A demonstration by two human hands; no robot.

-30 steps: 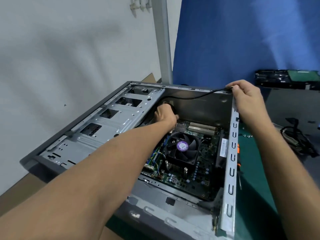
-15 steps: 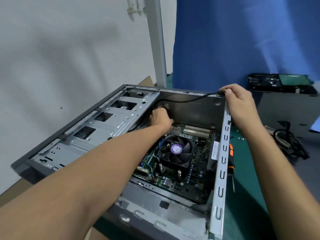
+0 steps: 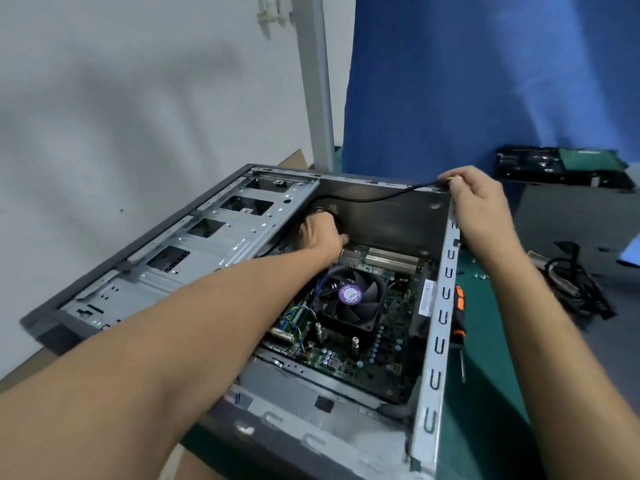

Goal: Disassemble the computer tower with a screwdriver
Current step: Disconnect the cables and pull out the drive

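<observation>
Purple fan label [image 3: 349, 295] unreadable, right hand [image 3: 481, 206] pinching black cable [image 3: 374, 198]

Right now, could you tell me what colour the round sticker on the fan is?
Purple; the sticker shows best in the head view.
</observation>
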